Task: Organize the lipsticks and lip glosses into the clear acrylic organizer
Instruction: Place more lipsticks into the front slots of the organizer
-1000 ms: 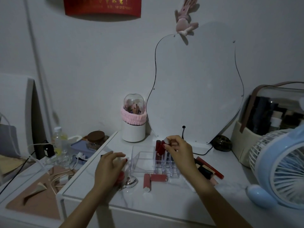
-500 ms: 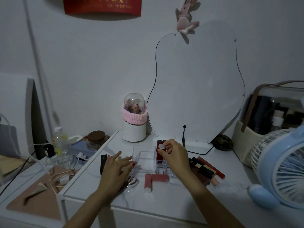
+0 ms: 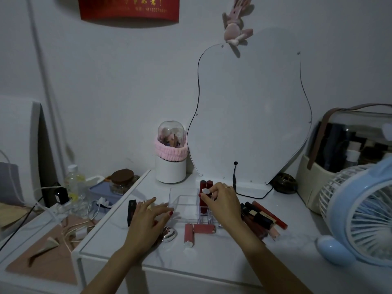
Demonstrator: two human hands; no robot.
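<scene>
Both forearms are bare, with no sleeves in view. The left hand [image 3: 148, 219] has red-painted nails. The right hand [image 3: 222, 203] wears a thin ring on one finger.

White marble-look counter [image 3: 222, 257] against grey wall. Wavy-edged frosted white mirror panel [image 3: 250, 115] upright at back; pink plush rabbit [image 3: 234, 28] at its top edge. White cylinder holder with clear dome and pink fluffy band [image 3: 171, 153] left of panel. Pale blue desk fan with white grille [image 3: 360, 213] at right; cream storage case with clear lid and brown strap [image 3: 347, 145] behind it. Red banner with gold lettering [image 3: 129, 8] on wall. Brown-lidded glass jar [image 3: 122, 181] on lower side table.
</scene>
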